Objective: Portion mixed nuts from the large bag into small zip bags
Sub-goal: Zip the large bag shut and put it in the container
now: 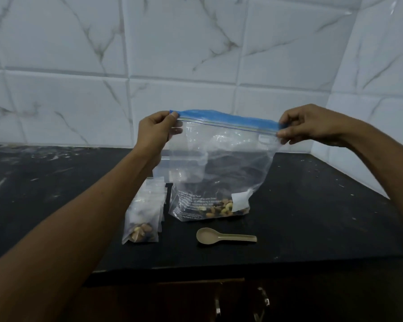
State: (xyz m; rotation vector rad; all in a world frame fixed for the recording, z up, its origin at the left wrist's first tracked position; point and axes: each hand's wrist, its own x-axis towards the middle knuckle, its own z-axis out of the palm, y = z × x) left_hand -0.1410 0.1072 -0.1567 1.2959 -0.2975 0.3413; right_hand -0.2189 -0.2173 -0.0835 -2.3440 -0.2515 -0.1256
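You've got your left hand (157, 132) and right hand (312, 126) pinching the large bag (219, 163) at its zip ends, so next it looks like sealing or parting the strip.

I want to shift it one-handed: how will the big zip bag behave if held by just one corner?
Probably floppy: the large bag is thin film, now stretched between both hands. The few nuts at its bottom should make it sag and swing. It likely weighs little.

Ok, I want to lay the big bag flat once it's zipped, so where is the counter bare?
Bare counter lies right of the large bag out to the tiled corner, and left of the small zip bags. It is crowded between the small bags, the large bag and the spoon in front.
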